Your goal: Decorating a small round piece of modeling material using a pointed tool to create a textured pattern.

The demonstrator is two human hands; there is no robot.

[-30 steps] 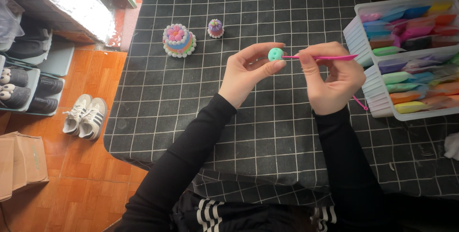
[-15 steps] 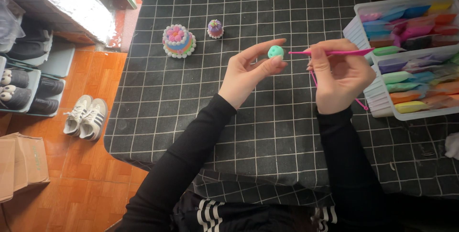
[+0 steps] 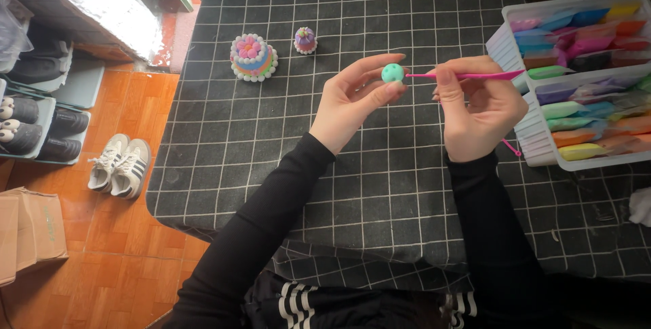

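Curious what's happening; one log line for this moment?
left hand: pinches teal clay ball | right hand: holds pink tool, tip at ball

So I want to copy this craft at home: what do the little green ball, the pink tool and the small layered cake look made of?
The green ball, pinched in the left hand, looks like soft modelling clay: matte, smooth, with small dents. The pink tool in the right hand seems hard plastic: thin, straight, evenly coloured. The layered cake appears to be the same matte clay, in pastel bands edged with small white balls.
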